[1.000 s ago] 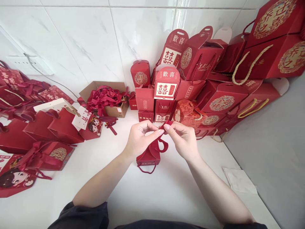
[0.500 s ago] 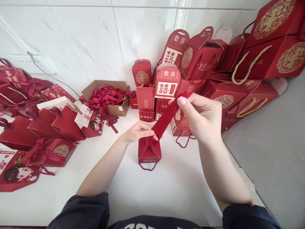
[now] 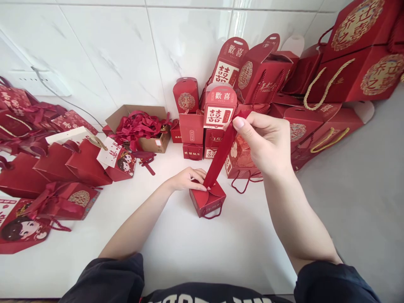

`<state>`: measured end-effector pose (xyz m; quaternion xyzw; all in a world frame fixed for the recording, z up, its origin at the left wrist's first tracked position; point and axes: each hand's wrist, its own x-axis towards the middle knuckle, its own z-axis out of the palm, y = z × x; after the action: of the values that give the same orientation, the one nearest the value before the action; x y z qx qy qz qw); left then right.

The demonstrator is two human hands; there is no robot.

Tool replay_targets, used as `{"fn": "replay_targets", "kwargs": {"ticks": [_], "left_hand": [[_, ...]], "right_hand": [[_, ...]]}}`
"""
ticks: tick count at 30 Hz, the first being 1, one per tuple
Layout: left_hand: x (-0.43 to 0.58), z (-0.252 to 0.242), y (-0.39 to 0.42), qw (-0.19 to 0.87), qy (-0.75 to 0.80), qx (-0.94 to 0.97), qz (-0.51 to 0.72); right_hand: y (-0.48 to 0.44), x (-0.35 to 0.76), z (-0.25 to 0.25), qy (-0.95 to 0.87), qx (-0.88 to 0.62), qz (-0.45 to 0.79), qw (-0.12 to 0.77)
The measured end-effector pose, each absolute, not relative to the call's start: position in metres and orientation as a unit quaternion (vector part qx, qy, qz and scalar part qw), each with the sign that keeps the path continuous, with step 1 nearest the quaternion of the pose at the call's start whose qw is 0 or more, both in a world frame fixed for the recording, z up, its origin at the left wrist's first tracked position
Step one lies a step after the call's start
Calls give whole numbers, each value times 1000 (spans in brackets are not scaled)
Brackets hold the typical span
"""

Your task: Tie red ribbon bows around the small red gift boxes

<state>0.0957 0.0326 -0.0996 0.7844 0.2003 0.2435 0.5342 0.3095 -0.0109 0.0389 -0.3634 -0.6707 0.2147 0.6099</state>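
Observation:
A small red gift box (image 3: pixel 208 204) with gold lettering and a rope handle on its front sits on the white table, turned at an angle. My left hand (image 3: pixel 188 179) is closed at the top of the box, fingertips on its folded flaps where the ribbon's lower end meets them. From there a wide dark red ribbon (image 3: pixel 221 155) rises, taut and slanting to the right. Its upper end is pinched between thumb and fingers of my right hand (image 3: pixel 265 143), raised above and to the right of the box.
Behind stand stacked red gift boxes (image 3: pixel 218 109), with larger rope-handled ones (image 3: pixel 347 80) at right. A cardboard box (image 3: pixel 159 143) holds tangled red ribbons (image 3: pixel 139 128). Several red boxes (image 3: pixel 88 162) and a ribbon-tied box (image 3: pixel 71 202) line the left. A tiled wall (image 3: pixel 104 50) closes the back.
The red gift box has turned and shifted slightly right under my left hand. The ribbon now stands steeper and tauter, and my right hand is slightly higher.

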Motion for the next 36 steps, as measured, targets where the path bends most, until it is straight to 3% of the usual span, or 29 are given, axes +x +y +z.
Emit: {"fn": "replay_targets", "kwargs": {"ticks": [8,18,20,27,36], "left_hand": [[106,-108,26,544,215,769,257],[110,-114,24,541,221,764,272],[110,-114,24,535,232,767,265],[109,-118,28,508,225,790,259],[109,-119,30,508,215,791,265]], "right_hand": [[-7,309,41,-676,-374,209,600],[22,301,12,-620,-371,298,625],[28,301,-5,-661,-375,294,579],[-13,327,-69,-783,-517,211,276],[-35,326,-109,-673,-414,500,354]]}}
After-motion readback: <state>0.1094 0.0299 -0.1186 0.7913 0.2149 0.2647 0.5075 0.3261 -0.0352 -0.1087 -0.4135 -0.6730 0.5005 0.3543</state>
